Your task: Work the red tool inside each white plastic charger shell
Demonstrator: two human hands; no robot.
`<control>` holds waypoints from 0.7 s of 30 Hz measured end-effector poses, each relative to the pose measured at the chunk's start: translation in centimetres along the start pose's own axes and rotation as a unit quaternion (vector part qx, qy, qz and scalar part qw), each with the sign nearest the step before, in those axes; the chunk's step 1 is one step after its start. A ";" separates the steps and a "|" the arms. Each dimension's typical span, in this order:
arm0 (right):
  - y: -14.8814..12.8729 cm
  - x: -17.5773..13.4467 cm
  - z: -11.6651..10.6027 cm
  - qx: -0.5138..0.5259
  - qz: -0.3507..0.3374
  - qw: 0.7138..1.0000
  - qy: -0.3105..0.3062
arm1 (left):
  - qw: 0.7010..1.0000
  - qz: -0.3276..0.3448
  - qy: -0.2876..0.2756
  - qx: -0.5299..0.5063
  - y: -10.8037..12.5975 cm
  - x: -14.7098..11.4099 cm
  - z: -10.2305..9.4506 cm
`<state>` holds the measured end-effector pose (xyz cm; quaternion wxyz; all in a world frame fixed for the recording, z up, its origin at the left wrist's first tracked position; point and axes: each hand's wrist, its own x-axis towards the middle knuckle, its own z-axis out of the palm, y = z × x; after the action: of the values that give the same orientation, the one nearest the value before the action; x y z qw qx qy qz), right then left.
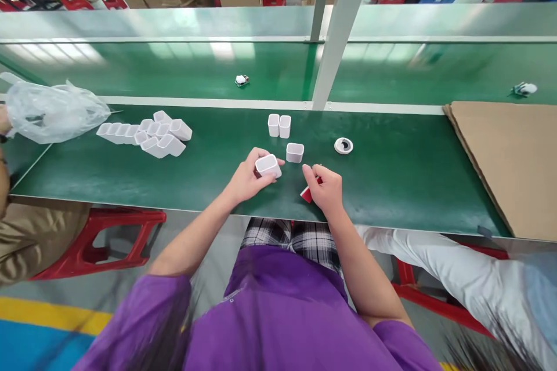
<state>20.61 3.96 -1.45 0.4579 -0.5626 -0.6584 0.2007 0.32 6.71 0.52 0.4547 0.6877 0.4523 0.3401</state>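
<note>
My left hand (251, 178) grips a small white plastic box (268, 167) by its sides, tilted with its rim toward me. My right hand (325, 186) is closed around a small red-and-white flat piece (307, 194), part of which sticks out below the thumb; its kind is not clear. Just beyond the hands, one more white box (295, 153) stands alone on the green table (400, 168). Farther back, two white boxes (279, 126) stand side by side. A white ring-shaped roll (343, 146) lies on the table beyond my right hand.
Several white boxes (161, 134) lie clustered at the left, near a clear plastic bag (56, 110). Flat cardboard (505, 168) covers the table's right end. A white metal post (335, 35) rises at the back. People sit on both sides; moving parts (242, 80) are not evident on the rear belt.
</note>
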 end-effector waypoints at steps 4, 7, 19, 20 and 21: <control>-0.7 0.0 -0.3 0.066 0.021 0.998 -0.010 | 0.998 -0.020 -0.045 0.035 0.1 -2.3 2.3; -1.7 -0.3 -0.5 0.119 -0.005 0.993 -0.014 | 0.992 -0.009 -0.098 0.083 0.8 -2.7 3.6; -1.9 -2.5 -0.3 0.044 -0.009 0.999 -0.003 | 0.968 0.098 -0.038 0.229 -0.3 -2.2 7.0; -2.2 -2.5 -0.4 0.028 -0.018 0.999 -0.003 | 0.965 0.119 -0.029 0.230 -0.5 -2.2 7.3; -2.6 -2.4 -0.4 0.005 -0.026 1.000 -0.011 | 0.964 0.136 -0.023 0.227 -0.6 -2.2 7.5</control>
<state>19.41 0.92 -0.15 0.4587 -0.5405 -0.6770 0.1978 5.95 2.39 -2.85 0.2467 0.8354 0.4096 0.2710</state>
